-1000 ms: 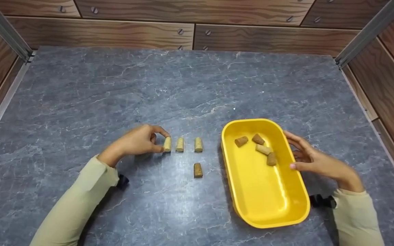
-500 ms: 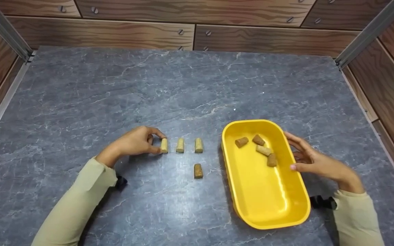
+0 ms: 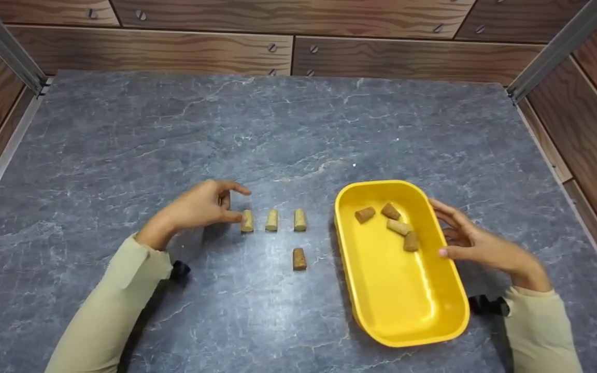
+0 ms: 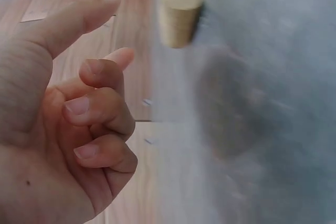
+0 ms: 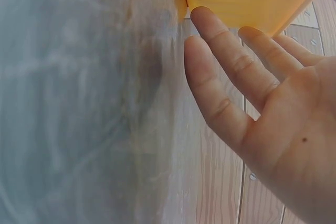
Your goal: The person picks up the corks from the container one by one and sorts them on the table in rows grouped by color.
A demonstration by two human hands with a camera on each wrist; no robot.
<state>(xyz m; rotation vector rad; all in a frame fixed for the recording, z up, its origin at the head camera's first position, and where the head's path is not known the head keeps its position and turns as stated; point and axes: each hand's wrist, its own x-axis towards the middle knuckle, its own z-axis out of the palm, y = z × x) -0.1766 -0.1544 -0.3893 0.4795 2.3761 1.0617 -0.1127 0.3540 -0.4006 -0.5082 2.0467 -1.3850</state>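
Three pale cork stoppers lie in a row on the table: a left one (image 3: 247, 221), a middle one (image 3: 271, 220) and a right one (image 3: 300, 220). My left hand (image 3: 202, 204) is at the left cork, thumb beside it and index finger raised away; nothing is held. Its other fingers are curled in the left wrist view, where a pale cork (image 4: 179, 19) stands apart from the fingertips. A brown cork (image 3: 299, 259) lies below the right pale one. My right hand (image 3: 477, 246) holds the yellow tub (image 3: 347, 269) by its right side, thumb over the rim, fingers along the outer wall.
Inside the tub are several corks, among them a brown one (image 3: 365, 215) and a paler one (image 3: 398, 227). The grey marbled table (image 3: 200, 129) is bounded by wood-patterned panels (image 3: 153, 49) and metal posts (image 3: 13, 52).
My left hand slid the left pale cork further left, away from the middle one, then let go, its index finger lifting. The right hand and tub have stayed in place.
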